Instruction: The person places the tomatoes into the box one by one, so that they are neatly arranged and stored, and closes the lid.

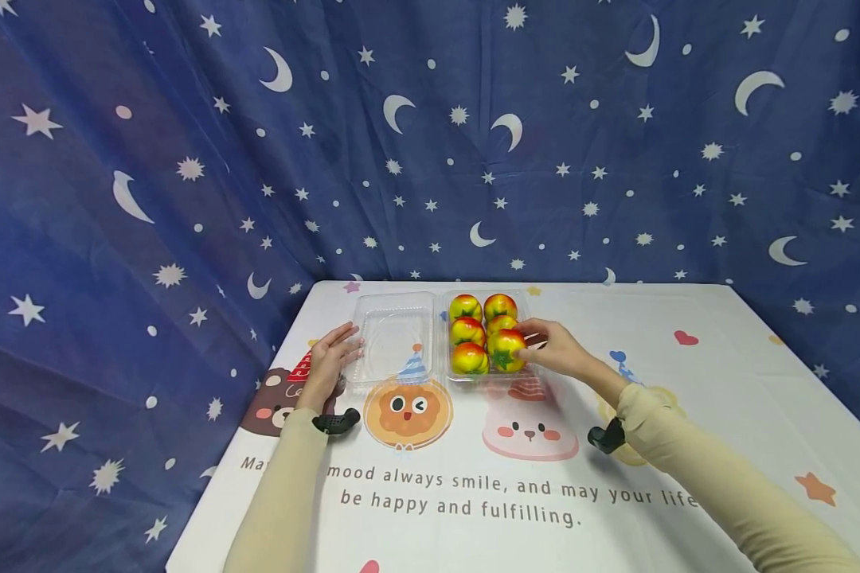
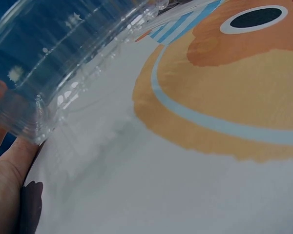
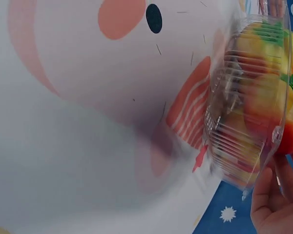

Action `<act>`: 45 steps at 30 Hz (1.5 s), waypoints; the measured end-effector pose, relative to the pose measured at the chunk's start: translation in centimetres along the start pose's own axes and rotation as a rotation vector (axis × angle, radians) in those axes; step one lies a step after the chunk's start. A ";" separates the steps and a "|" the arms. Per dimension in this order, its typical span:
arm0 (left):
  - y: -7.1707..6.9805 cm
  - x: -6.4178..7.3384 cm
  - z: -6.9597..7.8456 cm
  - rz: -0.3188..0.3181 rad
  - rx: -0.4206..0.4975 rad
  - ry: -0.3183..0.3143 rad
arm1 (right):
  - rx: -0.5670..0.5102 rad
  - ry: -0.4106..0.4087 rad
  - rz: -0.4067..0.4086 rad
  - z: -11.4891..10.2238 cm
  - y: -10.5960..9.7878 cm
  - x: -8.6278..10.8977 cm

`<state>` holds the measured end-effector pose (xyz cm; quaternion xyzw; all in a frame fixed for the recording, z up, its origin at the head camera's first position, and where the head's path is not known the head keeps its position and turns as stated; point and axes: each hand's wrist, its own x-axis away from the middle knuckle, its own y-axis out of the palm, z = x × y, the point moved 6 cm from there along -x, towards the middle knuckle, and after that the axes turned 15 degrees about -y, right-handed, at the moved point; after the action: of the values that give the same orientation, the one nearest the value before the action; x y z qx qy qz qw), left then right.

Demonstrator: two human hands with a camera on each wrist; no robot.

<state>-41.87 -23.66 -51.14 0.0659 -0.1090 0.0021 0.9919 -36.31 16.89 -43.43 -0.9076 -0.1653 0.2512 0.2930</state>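
A clear plastic clamshell box lies unfolded. Its base on the right holds several red-and-yellow round fruits with green star-shaped leaf caps; the kind is hard to tell. My right hand grips the front-right fruit between thumb and fingers, at the base's right side. That fruit covers part of another one behind it. In the right wrist view the fingers meet its red side. My left hand rests at the left edge of the bare lid, its fingers extended and touching the plastic.
A white printed tablecloth with cartoon faces and lettering covers the table. Behind and to the left hangs a dark blue curtain with stars and moons. Black wrist straps with cameras sit on both wrists.
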 end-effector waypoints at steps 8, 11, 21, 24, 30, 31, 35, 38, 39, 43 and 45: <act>0.1 0.0 0.1 -0.030 0.012 -0.015 | 0.041 0.008 -0.021 -0.1 0.6 0.1; 0.1 0.0 0.3 -0.034 0.013 -0.025 | 0.044 0.008 -0.022 -0.1 0.6 0.1; 0.0 0.1 0.0 -0.015 0.008 0.014 | 0.110 -0.041 -0.057 -0.4 0.4 0.0; 0.0 0.2 0.0 -0.014 0.003 0.019 | 0.127 -0.037 -0.063 -0.4 0.4 0.1; 0.1 -0.1 0.1 -0.009 0.015 0.014 | 0.192 -0.032 -0.043 -0.2 0.1 0.4; 0.1 -0.1 0.0 -0.008 0.021 0.012 | 0.206 -0.026 -0.037 -0.1 0.1 0.6; 0.2 -0.3 0.0 -0.003 0.015 0.006 | 0.230 0.005 -0.019 0.0 0.0 1.0; 0.3 -0.2 0.0 -0.003 0.012 0.011 | 0.219 0.013 -0.014 0.1 0.1 1.1; 0.3 -0.2 0.0 -0.001 0.014 0.017 | 0.213 0.013 -0.014 0.2 0.1 1.1; 0.3 0.0 0.2 -0.021 0.038 0.079 | 0.185 -0.002 -0.002 0.3 0.2 1.2; 0.3 0.1 0.2 -0.025 0.038 0.103 | 0.176 -0.019 0.016 0.3 0.1 1.2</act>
<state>-41.80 -23.36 -50.84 0.0857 -0.0569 -0.0046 0.9947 -35.44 17.50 -44.14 -0.8772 -0.1382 0.2758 0.3679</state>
